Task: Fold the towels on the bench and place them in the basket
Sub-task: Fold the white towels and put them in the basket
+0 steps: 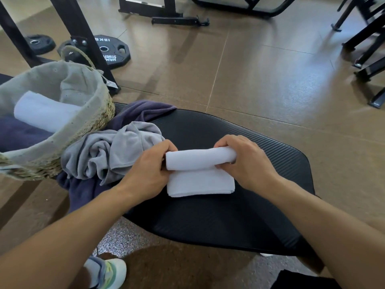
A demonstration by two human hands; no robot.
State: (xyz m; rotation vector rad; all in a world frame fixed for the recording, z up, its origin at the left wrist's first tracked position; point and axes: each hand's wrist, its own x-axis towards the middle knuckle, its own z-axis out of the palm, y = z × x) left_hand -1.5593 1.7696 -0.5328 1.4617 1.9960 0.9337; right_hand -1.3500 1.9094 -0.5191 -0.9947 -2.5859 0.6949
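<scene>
Mid-roll: both hands, left hand (149,170) and right hand (248,161), fingers clamped on the white towel (200,174); next it goes to the basket (87,122) at 10 o'clock.

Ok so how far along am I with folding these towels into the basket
Done: one rolled white towel and a dark one already lie in the basket. In hand: your left hand and right hand are rolling another white towel on the bench. Left: the crumpled grey towel and the navy towel under it.
</scene>
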